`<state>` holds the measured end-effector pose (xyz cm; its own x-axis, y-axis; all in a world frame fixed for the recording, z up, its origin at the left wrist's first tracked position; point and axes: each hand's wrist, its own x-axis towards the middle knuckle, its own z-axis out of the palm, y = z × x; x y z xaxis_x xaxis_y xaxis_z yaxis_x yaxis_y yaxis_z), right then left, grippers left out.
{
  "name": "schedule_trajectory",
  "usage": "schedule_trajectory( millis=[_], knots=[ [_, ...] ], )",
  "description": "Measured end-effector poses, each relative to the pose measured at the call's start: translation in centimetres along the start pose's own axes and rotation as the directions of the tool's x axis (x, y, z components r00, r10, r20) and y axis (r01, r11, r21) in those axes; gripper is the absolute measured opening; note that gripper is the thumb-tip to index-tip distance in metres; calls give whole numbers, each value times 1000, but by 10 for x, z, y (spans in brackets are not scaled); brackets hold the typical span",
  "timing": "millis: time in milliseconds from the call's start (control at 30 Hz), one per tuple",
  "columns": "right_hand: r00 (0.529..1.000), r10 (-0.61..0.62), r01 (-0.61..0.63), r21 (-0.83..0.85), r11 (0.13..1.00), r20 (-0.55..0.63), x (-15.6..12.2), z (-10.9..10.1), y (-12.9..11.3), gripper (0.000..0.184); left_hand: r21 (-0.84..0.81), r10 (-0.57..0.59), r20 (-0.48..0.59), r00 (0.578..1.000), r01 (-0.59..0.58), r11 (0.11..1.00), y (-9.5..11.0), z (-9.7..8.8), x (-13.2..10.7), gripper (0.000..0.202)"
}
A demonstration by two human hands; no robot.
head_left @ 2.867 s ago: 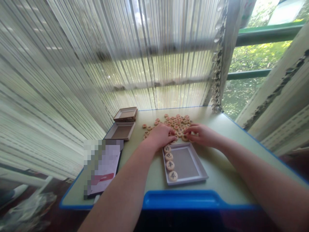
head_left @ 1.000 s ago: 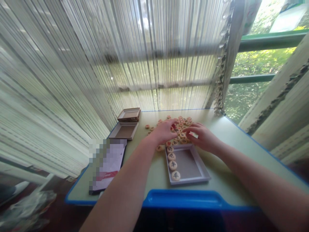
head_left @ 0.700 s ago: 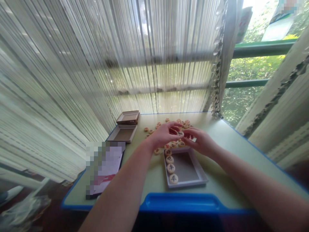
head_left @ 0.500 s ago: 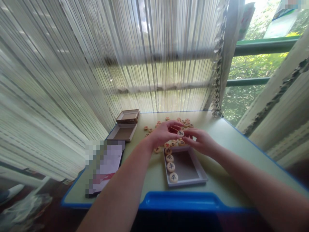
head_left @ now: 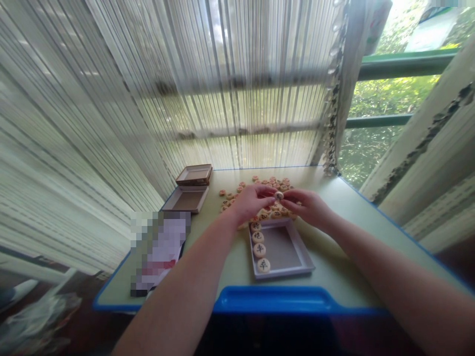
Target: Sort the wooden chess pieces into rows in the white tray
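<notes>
Between the fingertips of my left hand (head_left: 256, 199) and my right hand (head_left: 305, 201) is a round Chinese chess piece (head_left: 278, 196) with a dark character. Both hands are closed on it, one from each side, above a loose pile of chess pieces (head_left: 275, 214). Part of that pile is hidden behind my hands. Just nearer to me lies a shallow white box (head_left: 285, 247). Down its left side runs a column of several chess pieces (head_left: 259, 250) with dark characters facing up.
At the table's back left stand an open shallow box (head_left: 187, 199) and a brown box (head_left: 194, 174). A blurred-out flat item (head_left: 163, 252) lies on the left. A blue tray-like ledge (head_left: 274, 299) lines the table's front edge. String curtains hang behind.
The held chess piece has tilted, its face now turned more upward. My fingers have drawn closer together around it. The whole view has shifted slightly.
</notes>
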<state>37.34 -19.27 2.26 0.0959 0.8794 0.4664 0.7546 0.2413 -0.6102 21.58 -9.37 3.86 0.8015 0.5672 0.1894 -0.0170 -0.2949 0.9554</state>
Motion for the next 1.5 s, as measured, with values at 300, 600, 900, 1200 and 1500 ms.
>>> schedule_trajectory(
  millis=[300,600,900,1200,1500],
  knots=[
    [994,-75,79,42,996,-85,-1,4,2,28,177,-58,-66,996,69,982,8,-3,-4,23],
    [996,-40,31,-121,992,-73,-2,1,5,32,414,-9,-25,1000,19,910,4,-1,-4,29],
    [993,115,-118,-307,944,-26,4,-8,31,38,923,-3,-57,998,54,382,8,-23,-6,26],
    [994,102,-84,-281,956,49,4,4,28,41,880,-19,101,995,-80,468,1,-18,-6,29],
    [990,142,-132,-303,944,12,4,2,23,41,901,-11,129,992,-113,419,-2,-28,-6,25]
  ],
)
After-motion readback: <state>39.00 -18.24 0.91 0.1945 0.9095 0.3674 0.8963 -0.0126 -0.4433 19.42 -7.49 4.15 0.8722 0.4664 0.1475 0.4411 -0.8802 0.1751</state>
